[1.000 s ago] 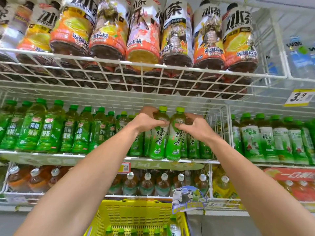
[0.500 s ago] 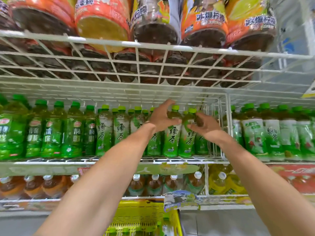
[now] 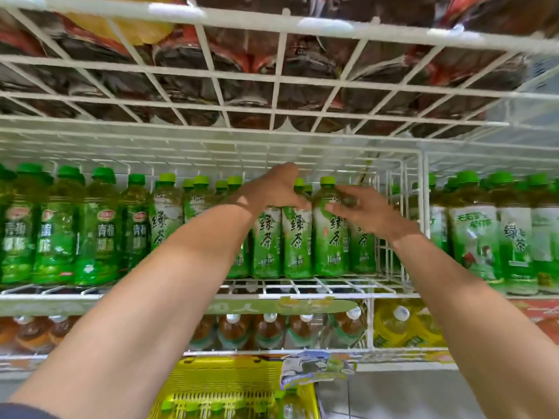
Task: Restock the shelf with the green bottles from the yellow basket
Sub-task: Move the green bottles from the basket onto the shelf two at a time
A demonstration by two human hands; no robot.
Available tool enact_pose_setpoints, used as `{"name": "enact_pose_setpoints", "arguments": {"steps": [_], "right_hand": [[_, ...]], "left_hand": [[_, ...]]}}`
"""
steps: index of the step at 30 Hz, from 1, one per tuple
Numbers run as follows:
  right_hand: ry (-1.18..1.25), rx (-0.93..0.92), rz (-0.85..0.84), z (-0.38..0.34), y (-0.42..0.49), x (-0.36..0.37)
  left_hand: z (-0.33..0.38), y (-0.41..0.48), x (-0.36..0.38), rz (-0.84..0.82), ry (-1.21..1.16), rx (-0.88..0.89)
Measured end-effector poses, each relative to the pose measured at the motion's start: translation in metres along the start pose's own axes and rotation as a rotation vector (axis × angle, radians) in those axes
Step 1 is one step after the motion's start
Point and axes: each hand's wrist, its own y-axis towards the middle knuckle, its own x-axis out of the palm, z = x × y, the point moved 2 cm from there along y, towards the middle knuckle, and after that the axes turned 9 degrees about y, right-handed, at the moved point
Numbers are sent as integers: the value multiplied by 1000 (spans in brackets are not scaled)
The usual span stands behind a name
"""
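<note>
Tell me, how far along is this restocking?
Partly done. Rows of green bottles already stand on the shelf. In hand: the left hand grips a front bottle, the right hand is on the next bottle. To do: more green caps show in the yellow basket below.

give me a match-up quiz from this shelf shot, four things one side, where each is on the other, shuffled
Things: 1 yellow basket; 2 white-capped brown bottles; 3 left hand; 4 dark bottles
Places: a round the neck of a green bottle; b on the wire rack overhead; c bottom of the view, lowest of all; d one level under that green bottle
Pairs: 1-c; 2-d; 3-a; 4-b
</note>
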Motion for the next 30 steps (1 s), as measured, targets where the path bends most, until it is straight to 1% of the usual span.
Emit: {"name": "enact_pose_setpoints", "arguments": {"steps": [5,8,13,18,23,25,28,30], "right_hand": [[6,-5,41,5,2,1],[1,-8,29,10,-2,4],[4,-13,56,6,-3,11],[-28,28,70,-1,-4,12],[-65,88,101,-11,-4,10],[-138,101,110,-19,-5,12],[-411,65,109,-49,-15,16],[-516,50,86,-73,-26,21]], "left_hand": [[-3,6,-1,-54,-8,-10],[-7,9,2,-57,-3,-5],[-9,7,7,-32,-4,10],[-6,0,8,-18,-10,47],[2,-33,-9,83,4,68],[0,-52,-20,82,21,65],[-4,-85,-37,77,105,48],[-4,-111,-47,78,158,12]]}}
